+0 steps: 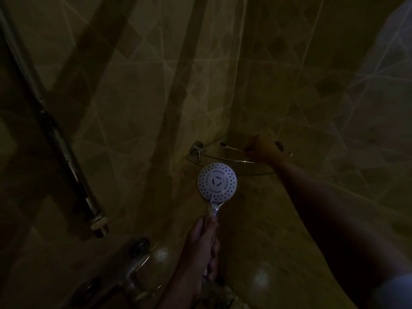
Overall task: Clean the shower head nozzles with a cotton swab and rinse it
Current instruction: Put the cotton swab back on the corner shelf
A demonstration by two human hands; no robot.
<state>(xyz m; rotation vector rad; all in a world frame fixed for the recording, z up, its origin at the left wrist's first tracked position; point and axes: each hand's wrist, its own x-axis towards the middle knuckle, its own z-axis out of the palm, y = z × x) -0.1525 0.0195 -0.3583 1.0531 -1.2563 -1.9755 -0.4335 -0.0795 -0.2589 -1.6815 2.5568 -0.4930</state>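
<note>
The scene is very dark. A round white shower head (pixel 217 182) with many dark nozzle holes faces me, low in the middle of the view. My left hand (pixel 204 244) is closed around its chrome handle from below. My right hand (pixel 259 150) reaches out over the glass corner shelf (pixel 223 157), fingers curled down onto it. Whether that hand holds anything is too dark to tell. I cannot make out a cotton swab.
Tiled walls meet in a corner behind the shelf. A chrome slide rail (pixel 66 157) runs diagonally down the left side. A mixer tap with dark knobs (pixel 124 264) sits at the lower left. A chrome shelf bracket (pixel 196 148) is fixed to the wall.
</note>
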